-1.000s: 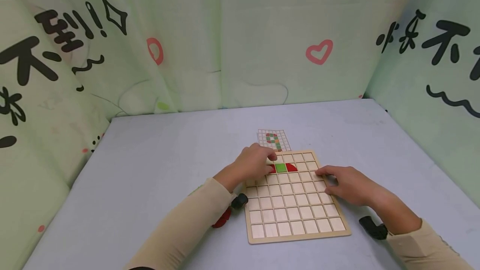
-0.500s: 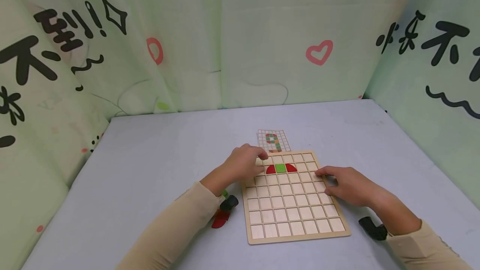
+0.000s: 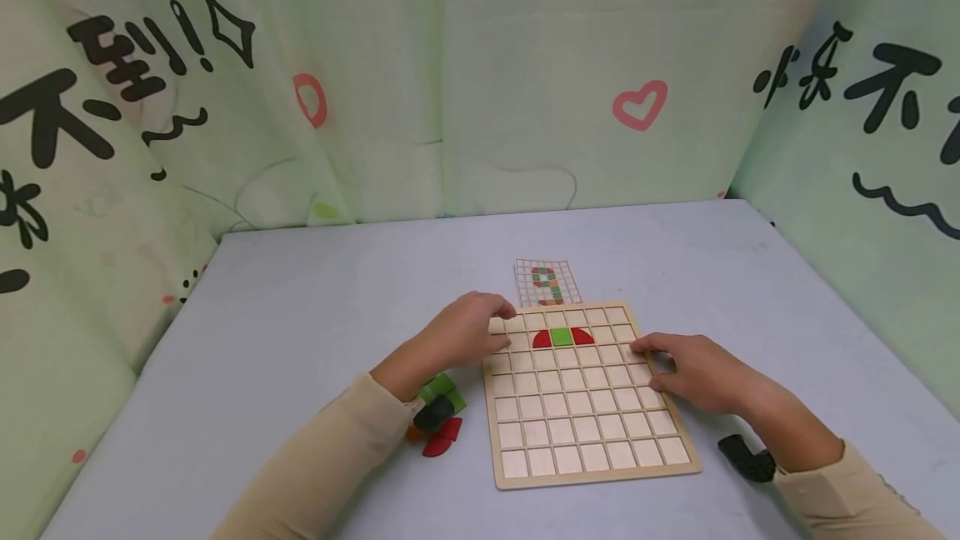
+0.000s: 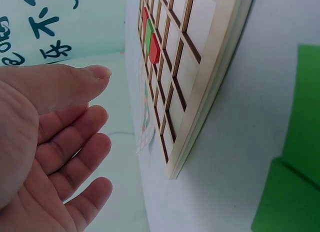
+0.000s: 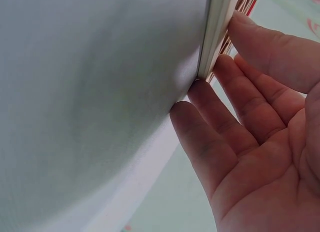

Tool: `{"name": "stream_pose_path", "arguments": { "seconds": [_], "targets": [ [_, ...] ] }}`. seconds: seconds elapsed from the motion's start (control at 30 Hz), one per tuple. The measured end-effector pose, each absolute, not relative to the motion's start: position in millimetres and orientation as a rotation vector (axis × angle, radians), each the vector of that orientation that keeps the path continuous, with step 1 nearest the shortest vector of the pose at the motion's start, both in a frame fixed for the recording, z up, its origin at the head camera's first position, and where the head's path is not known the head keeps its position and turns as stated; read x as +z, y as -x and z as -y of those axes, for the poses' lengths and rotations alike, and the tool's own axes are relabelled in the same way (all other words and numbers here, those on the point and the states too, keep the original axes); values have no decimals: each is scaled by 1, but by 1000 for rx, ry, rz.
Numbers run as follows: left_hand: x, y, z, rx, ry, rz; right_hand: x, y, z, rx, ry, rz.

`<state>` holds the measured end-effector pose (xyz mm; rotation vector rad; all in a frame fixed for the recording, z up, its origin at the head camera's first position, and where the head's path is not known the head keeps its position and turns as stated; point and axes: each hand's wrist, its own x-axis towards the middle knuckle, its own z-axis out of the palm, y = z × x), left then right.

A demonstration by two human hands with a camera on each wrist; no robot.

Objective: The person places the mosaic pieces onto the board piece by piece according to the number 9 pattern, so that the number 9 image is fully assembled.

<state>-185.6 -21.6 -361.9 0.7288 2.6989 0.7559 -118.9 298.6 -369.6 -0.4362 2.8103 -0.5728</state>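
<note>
A wooden grid board (image 3: 592,469) lies on the table. In one of its upper rows a green square tile (image 3: 561,337) sits between two red rounded tiles, the left one (image 3: 542,340) and the right one (image 3: 582,336). Near the board's upper left corner is my left hand (image 3: 467,330), thumb and fingers apart, with nothing between them in the left wrist view. My right hand (image 3: 701,369) touches the board's right edge; the right wrist view shows its thumb and extended fingers (image 5: 205,137) against the rim.
Loose green tiles (image 3: 444,388), red tiles (image 3: 442,437) and an orange tile (image 3: 413,434) lie left of the board, partly behind my left wrist camera. A card (image 3: 551,277) with a coloured grid pattern lies beyond the board. Curtains (image 3: 495,107) surround the table.
My left hand has drawn back leftward from the left red tile, leaving it uncovered on the board. More of the loose tiles now shows. The right hand has stayed put.
</note>
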Motion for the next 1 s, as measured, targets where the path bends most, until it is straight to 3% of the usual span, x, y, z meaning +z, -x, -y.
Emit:
{"name": "stream_pose_path", "arguments": {
  "seconds": [1.0],
  "targets": [
    [-365,175,75,827,-648,-2746,-371,119,-301,-592,477,-2825]
  ]
}}
